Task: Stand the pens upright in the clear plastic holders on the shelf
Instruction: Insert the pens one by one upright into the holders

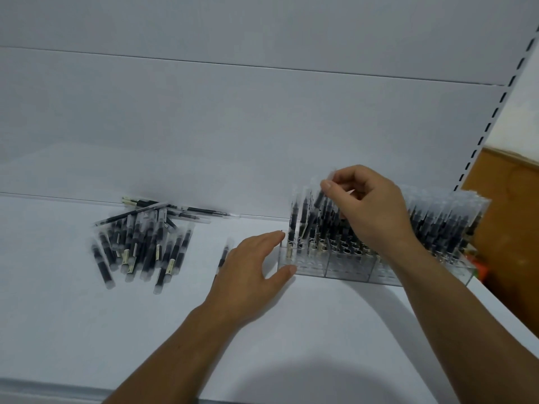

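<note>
Right of centre: right hand pinches the top of a pen among those standing in the holders. Left hand, fingers straight and spread, touches the holders' left end; loose pens lie heaped left of centre on the shelf

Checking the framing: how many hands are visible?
2: the left hand touches the leftmost holder; the right hand pinches a pen above it.

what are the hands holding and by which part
The right hand pinches a pen by its top end, over the clear holder. The left hand holds nothing; its straight fingers and thumb touch the holder's left end.
</note>
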The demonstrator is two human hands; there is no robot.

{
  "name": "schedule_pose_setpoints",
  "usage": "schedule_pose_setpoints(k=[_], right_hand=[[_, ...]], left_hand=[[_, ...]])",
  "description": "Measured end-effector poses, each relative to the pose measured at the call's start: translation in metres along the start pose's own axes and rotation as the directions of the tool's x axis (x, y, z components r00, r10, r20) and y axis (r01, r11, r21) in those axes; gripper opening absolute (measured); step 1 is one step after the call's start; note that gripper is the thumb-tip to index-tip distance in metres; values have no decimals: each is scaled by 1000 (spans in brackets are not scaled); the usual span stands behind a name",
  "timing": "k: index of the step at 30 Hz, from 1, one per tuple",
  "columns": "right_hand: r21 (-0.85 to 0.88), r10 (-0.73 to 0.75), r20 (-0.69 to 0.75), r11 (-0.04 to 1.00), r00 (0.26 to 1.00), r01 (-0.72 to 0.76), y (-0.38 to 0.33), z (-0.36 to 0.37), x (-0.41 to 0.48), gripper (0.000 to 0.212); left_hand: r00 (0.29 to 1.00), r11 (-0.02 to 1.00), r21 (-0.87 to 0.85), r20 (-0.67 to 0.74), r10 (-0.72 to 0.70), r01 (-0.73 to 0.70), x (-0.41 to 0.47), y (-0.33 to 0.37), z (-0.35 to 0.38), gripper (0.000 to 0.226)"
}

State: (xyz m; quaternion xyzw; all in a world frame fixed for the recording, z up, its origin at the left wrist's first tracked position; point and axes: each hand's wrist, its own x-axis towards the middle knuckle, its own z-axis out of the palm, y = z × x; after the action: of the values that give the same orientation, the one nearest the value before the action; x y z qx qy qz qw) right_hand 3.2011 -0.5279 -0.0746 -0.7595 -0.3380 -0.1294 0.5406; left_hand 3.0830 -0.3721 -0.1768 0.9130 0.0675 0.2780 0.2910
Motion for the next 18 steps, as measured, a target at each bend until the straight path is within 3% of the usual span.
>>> schedule_pose_setpoints(k=[10, 18], right_hand=[[-249, 69, 185, 968, 980, -21, 13, 14, -3, 13], [-334, 100, 193, 942, 976, -31, 10, 7, -10, 16]], left_hand=[[1000, 1000, 11, 9, -6, 6, 2, -1, 1, 61], [1000, 1000, -4, 2, -23, 23, 2, -3, 2, 64]])
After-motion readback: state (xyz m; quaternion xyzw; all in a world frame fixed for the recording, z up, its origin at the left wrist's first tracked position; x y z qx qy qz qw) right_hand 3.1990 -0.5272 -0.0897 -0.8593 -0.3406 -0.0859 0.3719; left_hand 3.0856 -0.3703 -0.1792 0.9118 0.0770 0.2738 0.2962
